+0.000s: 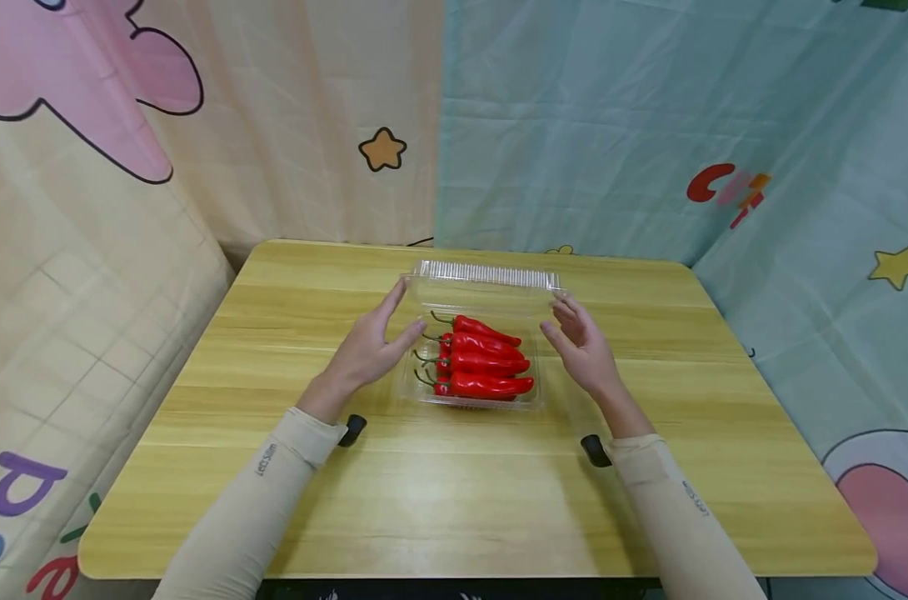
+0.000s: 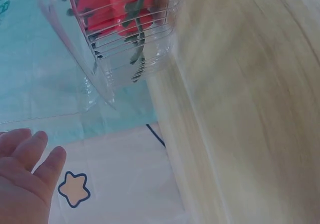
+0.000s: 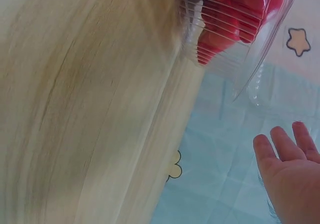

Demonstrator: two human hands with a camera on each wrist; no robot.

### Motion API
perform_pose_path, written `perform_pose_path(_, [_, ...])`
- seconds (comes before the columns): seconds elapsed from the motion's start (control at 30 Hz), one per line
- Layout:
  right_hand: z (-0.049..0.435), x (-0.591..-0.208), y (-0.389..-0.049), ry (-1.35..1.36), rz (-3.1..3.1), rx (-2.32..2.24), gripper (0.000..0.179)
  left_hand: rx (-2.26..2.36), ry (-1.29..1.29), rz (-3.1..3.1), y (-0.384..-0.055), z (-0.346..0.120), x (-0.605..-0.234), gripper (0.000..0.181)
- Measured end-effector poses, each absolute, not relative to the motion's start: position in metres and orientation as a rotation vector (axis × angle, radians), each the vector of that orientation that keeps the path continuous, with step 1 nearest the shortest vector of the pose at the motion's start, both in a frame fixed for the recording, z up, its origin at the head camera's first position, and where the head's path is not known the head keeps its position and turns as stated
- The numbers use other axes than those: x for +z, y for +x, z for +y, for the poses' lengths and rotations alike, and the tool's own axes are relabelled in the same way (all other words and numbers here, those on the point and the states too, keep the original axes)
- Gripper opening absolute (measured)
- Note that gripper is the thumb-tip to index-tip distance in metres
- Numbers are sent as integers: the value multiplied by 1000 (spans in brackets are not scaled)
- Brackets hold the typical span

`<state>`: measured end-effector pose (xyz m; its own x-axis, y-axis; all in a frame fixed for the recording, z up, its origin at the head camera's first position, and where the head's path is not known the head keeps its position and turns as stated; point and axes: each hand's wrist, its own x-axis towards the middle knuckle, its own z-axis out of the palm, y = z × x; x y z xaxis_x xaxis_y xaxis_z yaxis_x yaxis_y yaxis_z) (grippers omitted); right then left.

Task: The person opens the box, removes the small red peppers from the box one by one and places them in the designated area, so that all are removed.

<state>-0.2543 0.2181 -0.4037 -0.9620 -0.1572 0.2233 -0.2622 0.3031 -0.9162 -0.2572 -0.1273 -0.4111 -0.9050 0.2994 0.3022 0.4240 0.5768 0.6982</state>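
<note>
Nearest to us, two pale sleeves (image 1: 232, 508) reach over the wooden desk (image 1: 454, 500). Past them, the left hand (image 1: 369, 346) is at the clear box's 9 o'clock, fingers spread and thumb out. The right hand (image 1: 585, 354) is at its 3 o'clock, fingers loose and a little bent. We see no pinch; we can't tell if the fingertips touch the lid.

Between the hands, the clear box (image 1: 527, 402) sits on the desk, full of shiny red peppers (image 1: 487, 364) with stems toward 9 o'clock. We think the box is thin, light and slippery, and a hard squeeze could crack it. At the box's 12 o'clock, its lid (image 1: 484, 293) is up. We'd guess it's bendy, best held softly by its 9 and 3 o'clock edges. Farthest off hangs a curtain (image 1: 574, 125).
</note>
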Motion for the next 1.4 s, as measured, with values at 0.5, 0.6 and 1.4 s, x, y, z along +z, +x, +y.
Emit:
perform_pose_path(0.5, [215, -398, -270, 532, -2496, 1731, 87, -1233, -588, -2593, -261, -126, -409, 87])
perform_pose_path(0.6, [217, -407, -279, 523, -2475, 1773, 88, -1249, -579, -2605, -265, -125, -409, 88])
perform_pose_path(1.4, [217, -442, -292, 462, -2469, 2205, 79, -1679, -462, -2690, -290, -116, -440, 101])
